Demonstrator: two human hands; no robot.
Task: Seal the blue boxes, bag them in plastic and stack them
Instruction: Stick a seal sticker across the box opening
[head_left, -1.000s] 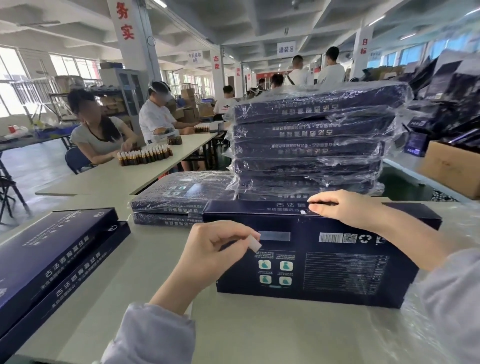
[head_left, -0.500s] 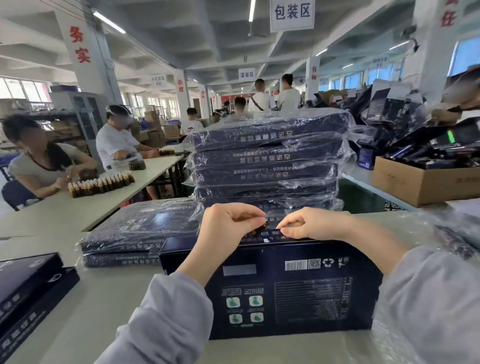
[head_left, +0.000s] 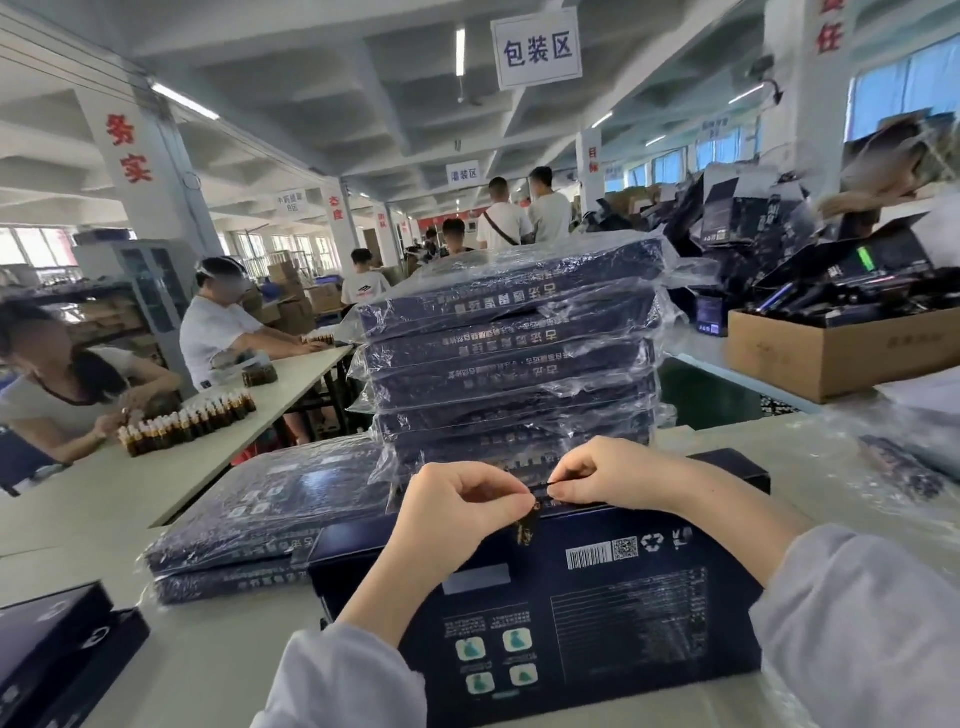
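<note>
A dark blue box (head_left: 597, 613) stands on its long edge on the table in front of me, its printed back facing me. My left hand (head_left: 457, 506) pinches a small clear sticker (head_left: 527, 525) at the box's top edge. My right hand (head_left: 618, 473) pinches the same top edge just to the right, fingertips nearly touching the left ones. Behind the box rises a tall stack of bagged blue boxes (head_left: 514, 358). Two more bagged boxes (head_left: 260, 519) lie flat to the left of it.
Unbagged blue boxes (head_left: 57, 644) lie at the near left. Loose plastic bags (head_left: 893, 457) cover the table at right. A cardboard carton (head_left: 836, 348) with dark boxes stands at the far right. Seated people work with small brown bottles (head_left: 187, 421) at the left table.
The sticker-holding left hand rose from the box's face to its top edge and met my right hand there. The camera tilted up and moved closer.
</note>
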